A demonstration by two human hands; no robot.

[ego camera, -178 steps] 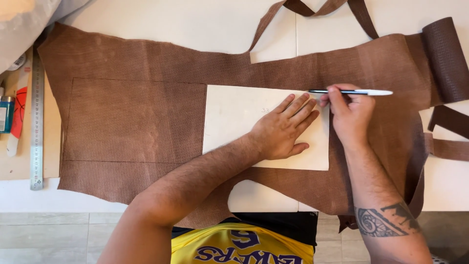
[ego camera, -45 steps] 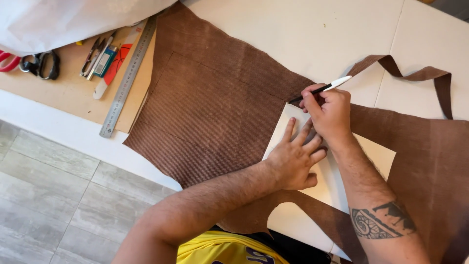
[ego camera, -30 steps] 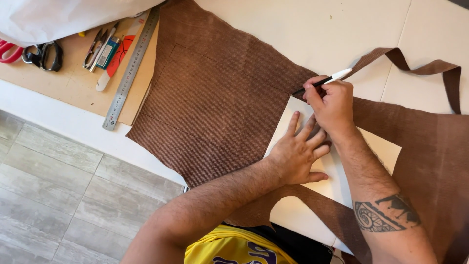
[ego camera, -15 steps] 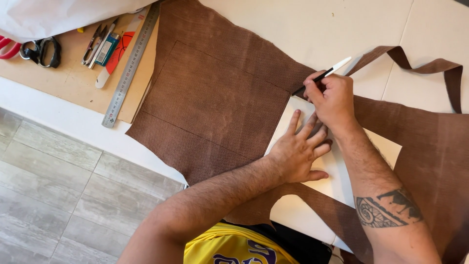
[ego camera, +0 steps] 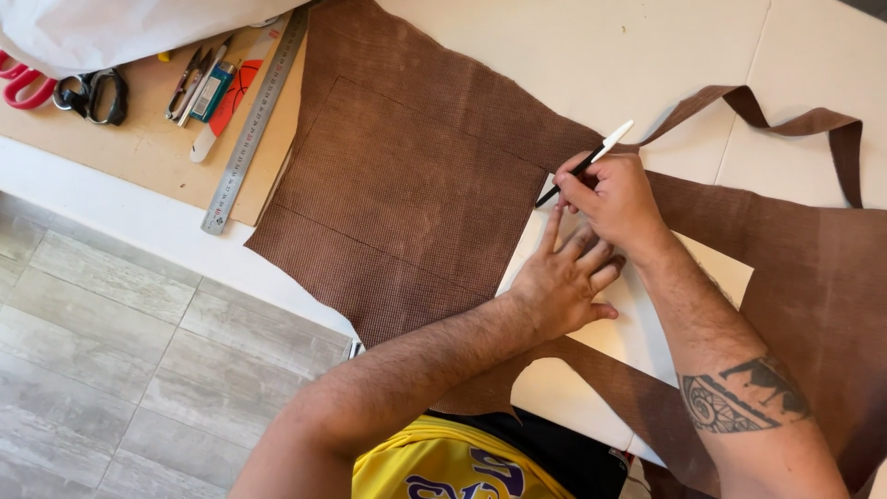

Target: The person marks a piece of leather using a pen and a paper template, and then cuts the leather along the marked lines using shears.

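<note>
Pen tip at the corner of a pale template pressed on a brown hide.

The right hand [ego camera: 617, 196] pinches a white-barrelled pen [ego camera: 586, 164], fingers closed round it, tip down at the far corner of the pale card template [ego camera: 647, 314]. Just under that grip the left hand [ego camera: 562, 282] lies flat, fingers spread, holding the template on the brown leather hide [ego camera: 407, 194]. If that palm eases, the template could slide and skew the line; whether the tip touches leather or card is unclear. Beyond the grip lie the white table [ego camera: 591, 55], a steel ruler [ego camera: 254, 125], scissors [ego camera: 88, 92], a wooden board [ego camera: 120, 152] and the grey tiled floor [ego camera: 120, 370].
</note>
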